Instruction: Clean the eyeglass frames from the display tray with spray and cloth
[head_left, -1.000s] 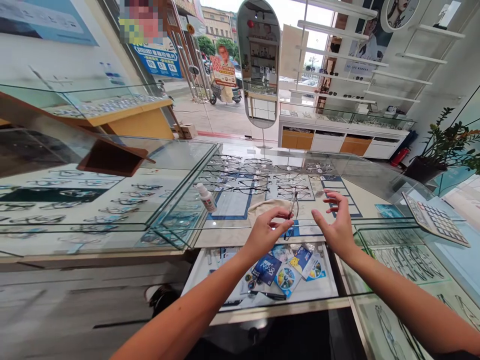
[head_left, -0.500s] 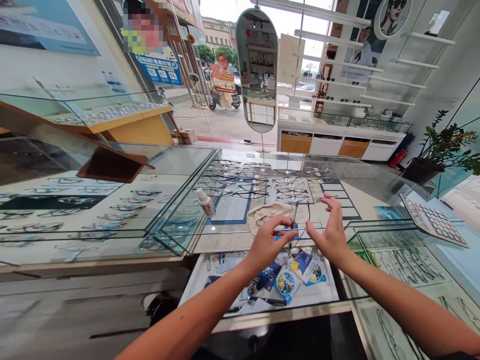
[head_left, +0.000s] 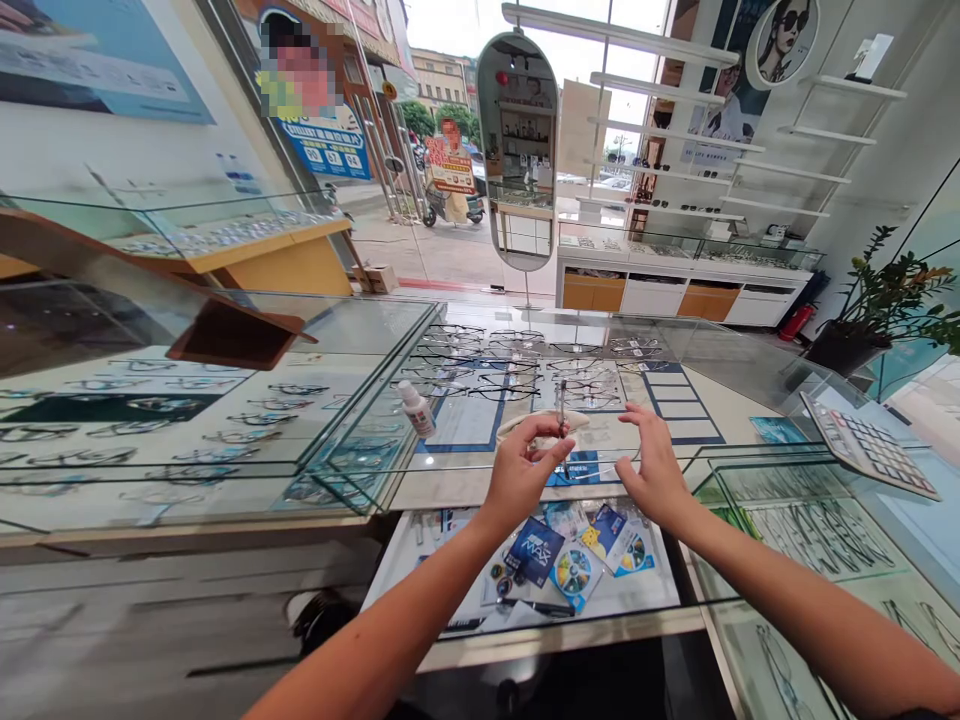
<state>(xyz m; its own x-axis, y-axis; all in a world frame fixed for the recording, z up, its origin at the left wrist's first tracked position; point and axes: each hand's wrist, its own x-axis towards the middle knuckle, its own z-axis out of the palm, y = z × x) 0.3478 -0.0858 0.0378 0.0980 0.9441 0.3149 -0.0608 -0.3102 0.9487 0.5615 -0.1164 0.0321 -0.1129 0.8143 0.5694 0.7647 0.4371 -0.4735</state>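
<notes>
In the head view my left hand [head_left: 527, 465] pinches a thin pair of eyeglasses [head_left: 562, 402] above the glass counter. One slim part of the eyeglasses stands upright from the fingertips, and a thin temple stretches toward the right. My right hand [head_left: 654, 462] is beside that temple's end, thumb and fingers apart. Whether it touches the temple I cannot tell. A beige cloth [head_left: 574, 422] lies on the counter behind my left hand. Under the eyeglasses is a blue card [head_left: 577, 468]. A small white bottle [head_left: 416, 410] stands left of my hands.
Rows of eyeglass frames [head_left: 506, 385] lie beyond my hands. Below them, a drawer [head_left: 397, 577] holds cards, packets and a black pen. A calculator [head_left: 870, 445] rests at the right, and a brown tilted panel [head_left: 232, 335] juts in at left. An oval mirror [head_left: 519, 150] stands behind.
My left hand has moved slightly left with the eyeglasses, which have turned so a temple stretches rightward. My right hand has lowered slightly. The cloth is now more hidden.
</notes>
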